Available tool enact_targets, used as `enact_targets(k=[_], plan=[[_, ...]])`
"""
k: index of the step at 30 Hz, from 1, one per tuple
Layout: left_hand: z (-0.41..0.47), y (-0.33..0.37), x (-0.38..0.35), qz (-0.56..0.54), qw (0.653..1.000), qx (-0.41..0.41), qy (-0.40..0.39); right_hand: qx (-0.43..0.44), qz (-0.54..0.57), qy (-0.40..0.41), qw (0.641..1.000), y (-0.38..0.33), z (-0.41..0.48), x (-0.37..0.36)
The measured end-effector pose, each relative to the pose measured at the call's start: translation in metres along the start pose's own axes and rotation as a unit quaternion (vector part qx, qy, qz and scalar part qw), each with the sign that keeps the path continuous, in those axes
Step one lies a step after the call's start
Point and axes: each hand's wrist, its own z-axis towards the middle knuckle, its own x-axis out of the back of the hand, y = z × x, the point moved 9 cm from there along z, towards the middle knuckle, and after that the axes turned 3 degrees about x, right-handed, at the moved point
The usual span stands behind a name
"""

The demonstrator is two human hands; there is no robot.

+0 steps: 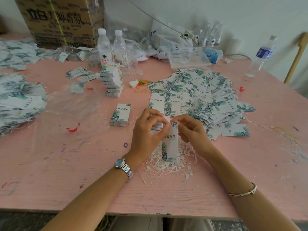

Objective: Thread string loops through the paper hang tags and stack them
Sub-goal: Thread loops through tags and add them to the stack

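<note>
A white hang tag printed with green leaves hangs upright between my hands above a loose heap of white string loops. My left hand pinches the tag's top edge with thumb and forefinger. My right hand pinches at the same top corner; a thin string trails down beside it. Just left of my hands lies a small neat stack of tags. A big pile of tags with strings spreads behind my right hand.
The pink table also carries a tall stack of tags, water bottles, a cardboard box, plastic bags, more tag heaps at the left edge and a clear plastic sheet.
</note>
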Motion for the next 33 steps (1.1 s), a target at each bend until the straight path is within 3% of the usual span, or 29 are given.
enact_targets(k=[5, 10, 21, 24, 28, 30, 33], plan=[[0.0, -0.001, 0.003, 0.004, 1.0, -0.003, 0.016, -0.045, 0.078, 0.022, 0.996, 0.01, 0.002, 0.004], [0.0, 0.002, 0.002, 0.006, 1.0, -0.016, 0.01, -0.024, 0.053, -0.003, 0.998, 0.003, 0.002, 0.001], [-0.002, 0.006, -0.001, 0.008, 1.0, -0.026, -0.007, -0.062, 0.067, -0.007, 0.996, 0.01, 0.001, 0.0], [-0.001, 0.006, 0.007, 0.075, 0.996, -0.041, 0.022, -0.074, 0.08, -0.005, 0.994, 0.012, 0.001, -0.001], [0.009, -0.003, 0.042, 0.304, 0.942, -0.043, 0.136, -0.085, 0.088, 0.012, 0.992, 0.015, 0.001, 0.003], [0.016, -0.024, 0.068, 0.37, 0.913, 0.036, 0.17, -0.079, 0.086, 0.011, 0.993, 0.014, 0.001, 0.003], [0.018, -0.061, 0.096, 0.437, 0.87, 0.175, 0.151, -0.076, 0.081, 0.004, 0.994, 0.013, 0.0, 0.002]])
